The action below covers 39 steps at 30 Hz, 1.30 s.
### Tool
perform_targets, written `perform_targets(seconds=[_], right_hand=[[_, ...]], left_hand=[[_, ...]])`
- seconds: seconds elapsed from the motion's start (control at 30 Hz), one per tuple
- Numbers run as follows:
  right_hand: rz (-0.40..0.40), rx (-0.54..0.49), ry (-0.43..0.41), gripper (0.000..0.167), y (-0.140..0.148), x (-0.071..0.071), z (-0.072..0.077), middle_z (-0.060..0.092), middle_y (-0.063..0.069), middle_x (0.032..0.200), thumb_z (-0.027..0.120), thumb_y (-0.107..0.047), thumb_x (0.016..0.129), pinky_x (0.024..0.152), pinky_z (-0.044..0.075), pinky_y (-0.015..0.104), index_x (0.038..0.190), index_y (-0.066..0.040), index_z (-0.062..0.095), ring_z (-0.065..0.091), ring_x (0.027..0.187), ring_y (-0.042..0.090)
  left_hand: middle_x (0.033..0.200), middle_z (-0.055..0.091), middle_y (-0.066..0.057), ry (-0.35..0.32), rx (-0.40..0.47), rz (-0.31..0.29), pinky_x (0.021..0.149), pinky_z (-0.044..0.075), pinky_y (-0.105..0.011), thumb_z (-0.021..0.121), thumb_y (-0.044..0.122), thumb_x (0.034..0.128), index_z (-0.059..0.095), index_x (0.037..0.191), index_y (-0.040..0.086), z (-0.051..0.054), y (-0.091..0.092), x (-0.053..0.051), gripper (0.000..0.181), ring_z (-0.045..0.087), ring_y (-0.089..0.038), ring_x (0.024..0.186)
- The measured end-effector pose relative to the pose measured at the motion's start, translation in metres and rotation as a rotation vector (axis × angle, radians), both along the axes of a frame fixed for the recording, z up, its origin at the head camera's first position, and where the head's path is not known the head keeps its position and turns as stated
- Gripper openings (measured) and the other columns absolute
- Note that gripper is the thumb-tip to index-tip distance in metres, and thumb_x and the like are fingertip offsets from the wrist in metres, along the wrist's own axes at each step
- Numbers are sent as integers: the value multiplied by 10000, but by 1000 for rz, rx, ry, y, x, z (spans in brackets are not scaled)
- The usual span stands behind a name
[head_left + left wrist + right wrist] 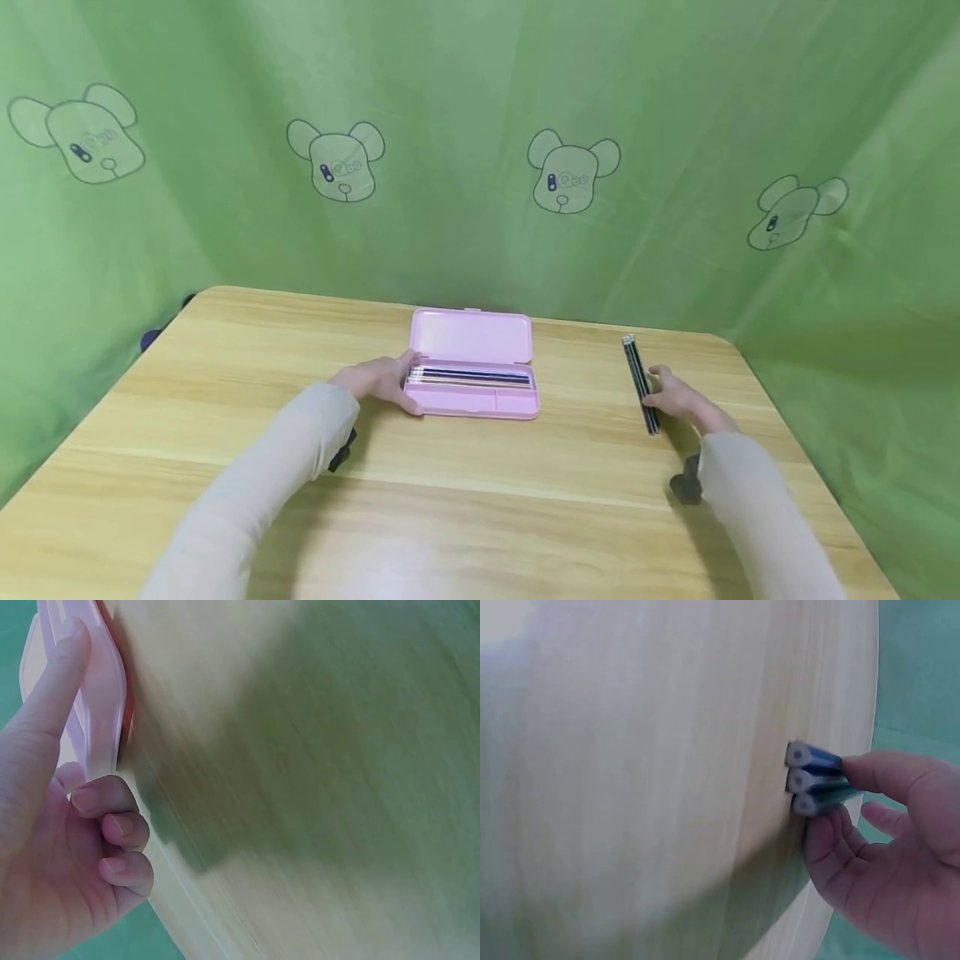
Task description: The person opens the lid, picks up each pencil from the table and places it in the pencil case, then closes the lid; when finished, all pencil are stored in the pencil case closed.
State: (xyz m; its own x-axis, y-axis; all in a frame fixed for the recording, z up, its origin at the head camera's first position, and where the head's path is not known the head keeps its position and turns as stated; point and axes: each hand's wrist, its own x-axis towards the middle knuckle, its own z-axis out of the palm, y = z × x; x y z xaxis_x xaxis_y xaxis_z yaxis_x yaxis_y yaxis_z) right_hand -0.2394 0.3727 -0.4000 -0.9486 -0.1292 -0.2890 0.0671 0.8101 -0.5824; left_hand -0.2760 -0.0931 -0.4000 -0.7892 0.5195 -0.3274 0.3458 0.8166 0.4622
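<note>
A pink pencil case (517, 406) lies with its lid (472, 335) swung up at the back. Several pencils (472, 377) rest in its long rear compartment, with smaller compartments in front. My left hand (381, 382) grips the case's left end, thumb at the front corner and a finger further back. In the left wrist view that thumb lies along the pink side and the other fingers curl below. Off to the right, my right hand (677, 397) pinches a bundle of dark unsharpened pencils (638, 379) between thumb and fingers. Three flat pencil ends (801, 780) face the right wrist camera.
The wooden table (480, 500) has rounded far corners. A green curtain (450, 233) printed with bear heads hangs behind and along both sides. Dark objects (150, 338) show past the table's left edge.
</note>
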Motion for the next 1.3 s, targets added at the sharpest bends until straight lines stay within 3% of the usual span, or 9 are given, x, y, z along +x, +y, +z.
perform_targets(seconds=[0.03, 0.1, 0.23, 0.27, 0.43, 0.63, 0.97, 1.17, 1.3], right_hand=[[-2, 3, 14, 663, 3, -2, -5, 336, 476, 1135, 517, -25, 852, 914, 419, 508, 1290, 224, 85, 534, 921, 433], [-12, -9, -4, 676, 2, -3, -6, 300, 486, 1178, 519, -25, 845, 917, 421, 506, 1302, 210, 79, 532, 938, 443], [-26, 27, 12, 651, -2, -3, -4, 293, 485, 1216, 530, -26, 848, 961, 372, 529, 1307, 195, 125, 480, 1023, 493], [-35, 32, -4, 636, -5, -1, 1, 288, 485, 1223, 511, 4, 853, 979, 304, 598, 1316, 198, 121, 416, 1083, 538], [-87, 48, 41, 563, 1, 1, 3, 449, 430, 1097, 553, -39, 858, 863, 438, 537, 1273, 194, 253, 545, 933, 453], [-133, 27, 105, 560, 6, 5, 7, 517, 354, 1032, 555, -89, 870, 785, 480, 485, 1298, 160, 293, 555, 892, 396], [-82, 35, 287, 322, -31, 1, 15, 601, 240, 866, 583, -41, 843, 610, 477, 291, 1098, 146, 523, 568, 764, 284], [-28, -31, 363, 229, -58, -2, 17, 593, 215, 832, 568, 32, 823, 593, 444, 267, 1031, 127, 571, 541, 746, 255], [16, -64, 391, 200, -77, -5, 20, 612, 243, 853, 574, 54, 816, 634, 477, 286, 1006, 116, 587, 580, 791, 315]], left_hand=[[1324, 427, -263, -2, 0, 3, 1020, 346, -476, 762, 434, 686, 216, 1399, 74, 0, 0, 1, 967, 428, -395, 1204], [1317, 433, -264, -6, 4, 5, 1018, 349, -473, 764, 429, 685, 217, 1401, 75, 0, 0, 2, 968, 432, -393, 1201], [1322, 425, -271, -4, 6, 7, 1016, 350, -478, 764, 432, 682, 220, 1401, 76, 0, 0, 2, 969, 430, -397, 1202], [1326, 420, -271, -6, 5, 8, 1019, 346, -478, 762, 436, 683, 216, 1404, 78, 1, 0, 1, 973, 426, -396, 1207], [1331, 417, -267, -2, -4, 12, 1020, 345, -477, 759, 451, 681, 218, 1400, 82, 1, 0, 1, 972, 424, -393, 1210], [1311, 439, -257, -4, 13, 7, 1020, 347, -470, 764, 429, 685, 231, 1387, 71, 0, 1, 1, 952, 437, -388, 1197], [1330, 413, -273, -16, 13, 17, 1040, 321, -469, 765, 409, 693, 207, 1392, 50, -2, -4, 4, 964, 414, -400, 1216], [1321, 432, -252, 1, 30, -16, 1027, 338, -471, 772, 400, 686, 252, 1358, 56, 0, -1, 2, 916, 426, -395, 1205], [1346, 408, -252, -2, 35, -26, 1042, 318, -467, 771, 393, 689, 245, 1366, 44, 2, 1, 1, 926, 404, -391, 1228]])
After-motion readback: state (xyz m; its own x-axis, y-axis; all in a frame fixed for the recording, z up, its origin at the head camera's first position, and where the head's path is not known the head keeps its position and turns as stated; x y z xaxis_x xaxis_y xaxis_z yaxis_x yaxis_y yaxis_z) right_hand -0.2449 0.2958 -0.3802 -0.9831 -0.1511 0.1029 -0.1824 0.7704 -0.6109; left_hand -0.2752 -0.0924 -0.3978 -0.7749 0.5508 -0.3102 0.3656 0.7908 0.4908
